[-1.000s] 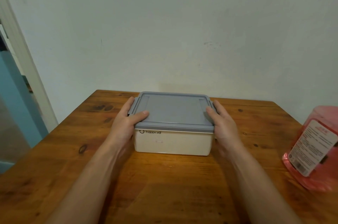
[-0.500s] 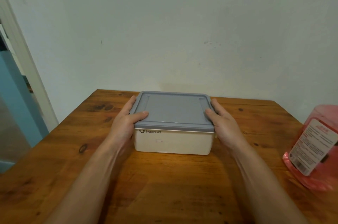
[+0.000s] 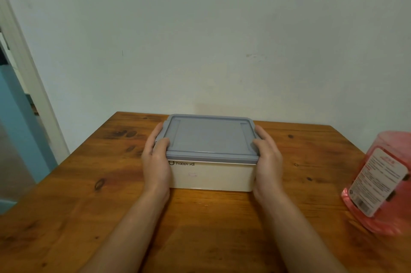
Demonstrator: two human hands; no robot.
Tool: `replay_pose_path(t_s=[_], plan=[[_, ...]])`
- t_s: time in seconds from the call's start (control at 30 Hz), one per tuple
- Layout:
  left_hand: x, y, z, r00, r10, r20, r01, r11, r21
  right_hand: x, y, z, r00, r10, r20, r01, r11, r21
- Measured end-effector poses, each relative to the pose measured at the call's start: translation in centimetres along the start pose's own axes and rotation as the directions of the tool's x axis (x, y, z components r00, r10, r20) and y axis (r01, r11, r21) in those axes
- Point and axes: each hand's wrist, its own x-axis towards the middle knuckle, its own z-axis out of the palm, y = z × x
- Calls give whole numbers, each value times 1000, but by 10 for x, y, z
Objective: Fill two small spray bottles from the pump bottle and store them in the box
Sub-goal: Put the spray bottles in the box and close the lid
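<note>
A cream box [image 3: 213,176] with a grey lid [image 3: 210,137] stands in the middle of the wooden table [image 3: 93,206]; the lid lies flat on it. My left hand [image 3: 155,159] grips the lid's left end, thumb on top and fingers curled round the side latch. My right hand [image 3: 268,157] grips the right end the same way. At the right edge of the view stands the big pink pump bottle [image 3: 381,181], its white label facing me and its top cut off. No small spray bottles are in sight.
The table's far edge meets a pale wall [image 3: 200,39]. A white door frame [image 3: 29,76] and a blue surface stand to the left, beyond the table's left edge.
Both hands have slid a little along the lid's ends and curled tighter round the side latches. The box and the pump bottle stay where they were.
</note>
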Motion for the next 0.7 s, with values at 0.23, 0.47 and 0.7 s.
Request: replay_pose_path(t_s=[0.23,0.47,0.7], plan=[[-12,-9,5,997,-34,-69,35,999,23,-24,20,7,995,37,-88,-44,996,-76],[-24,-7,8,989,-123,-83,119,992,-51,-28,27,18,980,78,-182,-85,996,-31],[-22,-7,8,987,-150,-60,148,988,-39,-22,27,18,988,76,-135,-83,996,-41]])
